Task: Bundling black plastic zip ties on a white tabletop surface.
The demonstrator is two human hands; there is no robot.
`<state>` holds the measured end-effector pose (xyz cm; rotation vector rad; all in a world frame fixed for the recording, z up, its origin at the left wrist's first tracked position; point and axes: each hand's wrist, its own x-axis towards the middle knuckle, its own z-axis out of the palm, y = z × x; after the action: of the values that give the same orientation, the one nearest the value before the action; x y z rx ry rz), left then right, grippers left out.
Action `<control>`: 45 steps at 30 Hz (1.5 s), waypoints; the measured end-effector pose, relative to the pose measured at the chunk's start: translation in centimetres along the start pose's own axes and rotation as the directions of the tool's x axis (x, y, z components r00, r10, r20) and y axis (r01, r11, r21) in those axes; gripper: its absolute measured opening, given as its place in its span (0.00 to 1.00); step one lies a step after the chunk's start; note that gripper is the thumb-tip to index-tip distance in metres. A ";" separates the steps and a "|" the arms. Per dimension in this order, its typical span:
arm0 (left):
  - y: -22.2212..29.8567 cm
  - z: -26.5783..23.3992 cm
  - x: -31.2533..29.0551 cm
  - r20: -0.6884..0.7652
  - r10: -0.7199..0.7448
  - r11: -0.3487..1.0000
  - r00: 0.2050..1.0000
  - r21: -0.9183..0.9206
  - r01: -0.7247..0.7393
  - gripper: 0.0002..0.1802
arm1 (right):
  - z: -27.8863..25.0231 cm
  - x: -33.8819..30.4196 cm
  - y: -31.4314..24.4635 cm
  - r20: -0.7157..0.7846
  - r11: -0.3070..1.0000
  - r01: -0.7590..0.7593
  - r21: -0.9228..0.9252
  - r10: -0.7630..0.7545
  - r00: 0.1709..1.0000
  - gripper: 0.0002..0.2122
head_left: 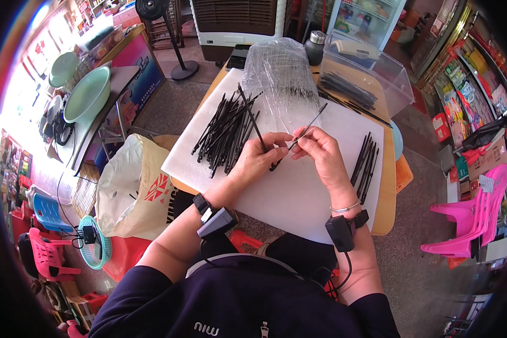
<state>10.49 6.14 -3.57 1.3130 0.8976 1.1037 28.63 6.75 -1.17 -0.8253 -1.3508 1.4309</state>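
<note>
Over the white foam sheet (276, 208), my two hands meet fingertip to fingertip. My left hand (256, 156) is closed around a long thin black rod (252, 117) that slants up and away. Pinched in my right hand (321, 151) is a thinner dark stick (315, 119), whose near end reaches my left fingertips. A loose pile of black rods (222, 132) lies left of my hands. Several more black rods (366, 166) lie side by side at the right. Behind my hands, a clear plastic bag (273, 67) covers many thin pieces.
Along the table's (386, 211) far right stand a clear plastic bin (391, 79) and a dark bottle (315, 48), near a bundle of dark strips (346, 90). A large pale sack (130, 188) stands at my left. Pink chairs (473, 214) are off to the right.
</note>
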 end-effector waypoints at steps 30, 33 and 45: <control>5.0 -4.7 -2.6 -0.116 0.268 0.605 0.956 0.793 -0.073 0.09 | -9.6 -5.1 -1.9 -0.513 0.302 -0.452 -0.839 -0.164 0.843 0.20; 4.3 -6.3 -3.7 -0.126 0.089 0.426 0.988 0.902 0.077 0.13 | -7.7 -4.8 -0.7 -0.425 0.168 -0.391 -0.905 -0.314 0.849 0.20; 2.6 -4.5 -1.2 -0.167 0.135 0.140 0.977 0.979 0.148 0.09 | 2.9 2.8 3.0 -0.182 0.102 -0.175 -0.979 -0.064 0.981 0.08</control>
<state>5.60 6.09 -1.53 2.2883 2.0403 0.4920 24.55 8.66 -3.25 -1.8494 -2.1339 0.1420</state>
